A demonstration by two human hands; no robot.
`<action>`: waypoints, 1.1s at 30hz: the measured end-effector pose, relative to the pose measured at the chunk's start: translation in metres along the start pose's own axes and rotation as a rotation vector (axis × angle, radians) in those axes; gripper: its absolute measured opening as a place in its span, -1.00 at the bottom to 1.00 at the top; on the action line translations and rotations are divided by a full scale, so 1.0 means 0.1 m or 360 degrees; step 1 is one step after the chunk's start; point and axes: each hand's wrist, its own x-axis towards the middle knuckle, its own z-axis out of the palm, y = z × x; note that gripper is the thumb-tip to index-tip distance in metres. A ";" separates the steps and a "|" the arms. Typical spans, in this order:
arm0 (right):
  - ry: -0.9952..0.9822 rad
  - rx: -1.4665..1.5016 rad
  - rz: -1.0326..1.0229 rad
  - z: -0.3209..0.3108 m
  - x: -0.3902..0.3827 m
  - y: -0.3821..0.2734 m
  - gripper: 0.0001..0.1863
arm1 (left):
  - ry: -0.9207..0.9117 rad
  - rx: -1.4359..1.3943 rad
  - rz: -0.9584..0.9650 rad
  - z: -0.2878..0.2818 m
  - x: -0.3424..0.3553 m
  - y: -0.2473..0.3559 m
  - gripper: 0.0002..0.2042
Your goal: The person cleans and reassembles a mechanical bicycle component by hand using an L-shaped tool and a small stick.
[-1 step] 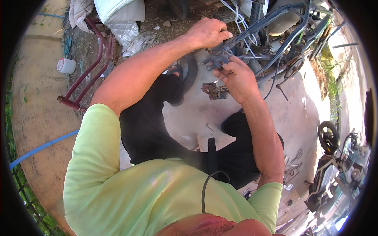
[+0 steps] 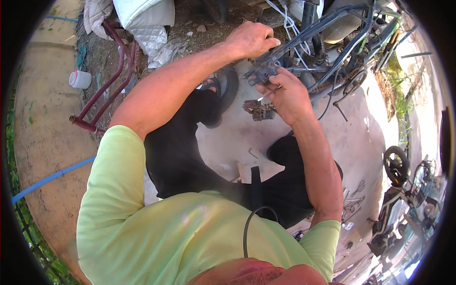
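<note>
An old dark bicycle frame (image 2: 327, 28), stripped of its wheel on this side, lies at the upper right. My left hand (image 2: 251, 40) is curled closed at the near end of its tubes; most of the grip is hidden behind the knuckles. Just below, my right hand (image 2: 288, 93) pinches a thin, light-coloured metal piece (image 2: 268, 94), perhaps a small tool. Its fingertips touch a greasy dark metal mechanism (image 2: 262, 72) at the frame end. A rusty part with a stretch of chain (image 2: 259, 109) hangs beside the right hand.
Below the hands, a bent hex key (image 2: 253, 153) lies on the concrete. A maroon tube frame (image 2: 111, 88) and a white jar (image 2: 80, 79) are at the left. Loose tools (image 2: 352, 202) lie at the lower right, near a small black wheel (image 2: 396, 165) and a parked bike.
</note>
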 end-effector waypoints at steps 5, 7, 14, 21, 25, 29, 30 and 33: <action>-0.0006 0.0088 0.0034 0.02 0.00 -0.02 -0.67 | 0.0171 -0.0091 0.0294 0.06 -0.02 -0.06 -0.67; 0.0072 0.0269 0.0043 0.07 -0.03 -0.05 -0.78 | 0.0093 -0.0145 0.0246 0.05 -0.02 -0.06 -0.67; 0.0031 0.0227 0.0040 0.03 -0.01 -0.06 -0.61 | 0.0095 0.0072 0.0070 0.02 0.00 0.02 -0.66; 0.0011 0.0256 0.0037 0.02 -0.01 -0.05 -0.66 | 0.0070 -0.0098 0.0014 0.02 -0.04 0.04 -0.68; 0.0021 0.0285 0.0044 0.04 -0.01 -0.05 -0.72 | 0.0047 -0.0118 0.0166 0.03 -0.02 0.00 -0.68; 0.0040 0.0256 0.0045 0.06 -0.02 -0.08 -0.72 | -0.0076 -0.0207 -0.0221 -0.04 -0.01 0.13 -0.65; 0.0045 0.0251 0.0045 0.07 -0.04 -0.08 -0.72 | -0.0074 -0.0206 -0.0221 -0.09 -0.02 0.16 -0.65; 0.0054 0.0252 0.0047 0.08 -0.04 -0.08 -0.72 | -0.0187 -0.0616 -0.0478 -0.17 -0.03 0.13 -0.67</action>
